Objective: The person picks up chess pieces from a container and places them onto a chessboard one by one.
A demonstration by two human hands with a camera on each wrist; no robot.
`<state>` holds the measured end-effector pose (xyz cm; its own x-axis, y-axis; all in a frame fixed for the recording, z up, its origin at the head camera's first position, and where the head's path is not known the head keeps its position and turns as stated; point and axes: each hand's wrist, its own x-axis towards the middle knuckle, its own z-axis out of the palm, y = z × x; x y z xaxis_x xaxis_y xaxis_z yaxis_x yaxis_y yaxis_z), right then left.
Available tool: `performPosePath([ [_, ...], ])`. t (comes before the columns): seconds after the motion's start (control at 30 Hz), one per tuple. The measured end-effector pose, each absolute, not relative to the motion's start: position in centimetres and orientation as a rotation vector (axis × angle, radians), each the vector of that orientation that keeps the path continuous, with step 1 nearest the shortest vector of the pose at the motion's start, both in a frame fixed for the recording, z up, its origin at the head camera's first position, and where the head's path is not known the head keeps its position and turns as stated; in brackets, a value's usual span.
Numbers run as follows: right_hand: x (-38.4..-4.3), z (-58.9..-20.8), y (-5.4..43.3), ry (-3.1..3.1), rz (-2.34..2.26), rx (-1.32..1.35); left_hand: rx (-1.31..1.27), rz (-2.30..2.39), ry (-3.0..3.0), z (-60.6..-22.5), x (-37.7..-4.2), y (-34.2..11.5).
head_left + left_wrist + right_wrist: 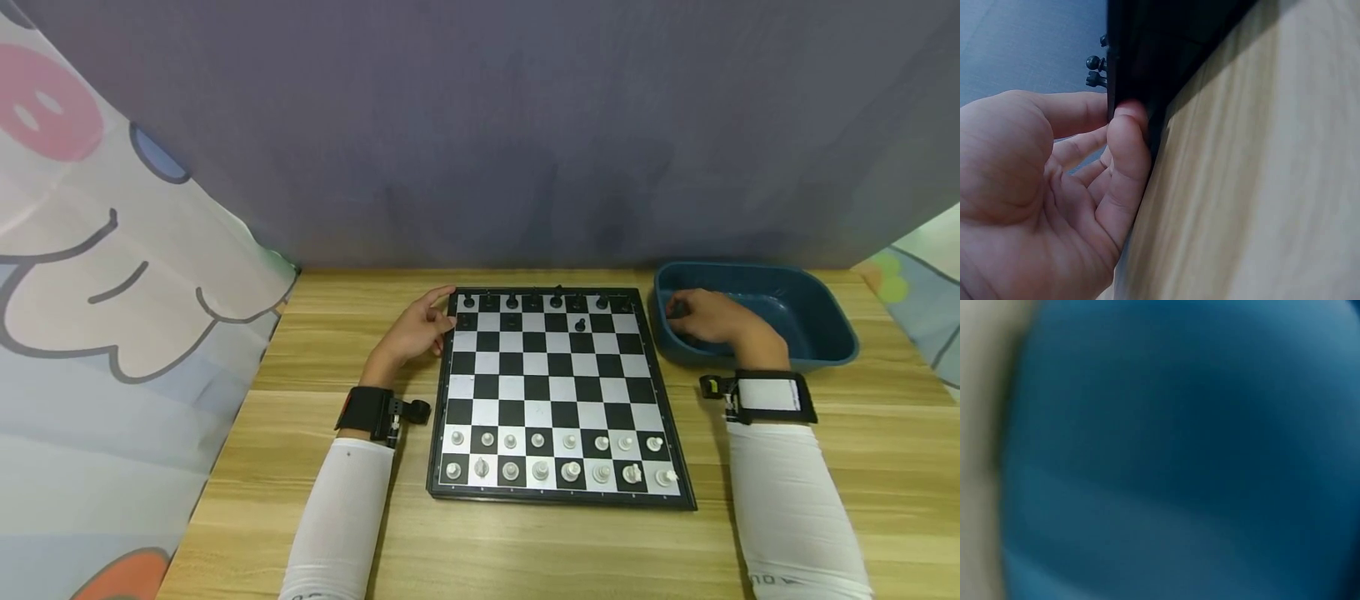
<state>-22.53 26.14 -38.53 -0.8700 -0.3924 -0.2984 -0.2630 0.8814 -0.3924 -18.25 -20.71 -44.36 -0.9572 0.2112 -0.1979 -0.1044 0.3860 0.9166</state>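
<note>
On a wood-grain table (892, 450), a chessboard (536, 387) lies in front of a person, ranks half filled on the dark side; the setup looks to be well along, though a tug on its edge could slide the board and topple its pieces. A blue plastic bin (817, 321) sits near it at the board's 2 o'clock; a wrist lifted too low could catch the rim and tip it.

The left hand (416, 332) is at the board's 10 o'clock, its thumb against the edge and its bent fingers drawn in at the frame, pinching the rim with only the board's thickness between; too firm a squeeze could tilt that corner. The right hand (716, 317) dips into the bin at its 9 o'clock, fingers bent downward; how far apart they stand, and whether they hold anything, cannot be told, as the right wrist view shows just a blue blur. A poor pinch there could drop a piece.

White chess pieces (571, 472) fill two rows at 6 o'clock. Black chess pieces (556, 302) line the 12 o'clock edge, close enough to the left fingertips that a stray knuckle could knock one over. A lone black pawn (581, 325) stands just inside that row, toward 12 o'clock.
</note>
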Motion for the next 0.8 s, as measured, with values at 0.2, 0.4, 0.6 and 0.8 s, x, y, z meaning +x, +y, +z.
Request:
performPosePath([
  [0.2, -22.8, -39.2, 25.3, 2.721, -0.463, -0.501, 0.096, 1.601, 2.362, -44.4, -18.1, -20.7],
  [0.4, -22.6, -38.6, 25.6, 2.747, -0.459, -0.487, 0.101, 1.603, 2.360, -44.3, -18.2, -20.7],
  [0.6, -22.5, -37.9, 26.2, 2.743, -0.508, -0.447, 0.111, 1.597, 2.357, -44.2, -18.2, -20.7],
  [0.8, -22.3, -37.3, 26.4, 2.738, -0.548, -0.408, 0.110, 1.596, 2.358, -44.2, -18.2, -20.8],
])
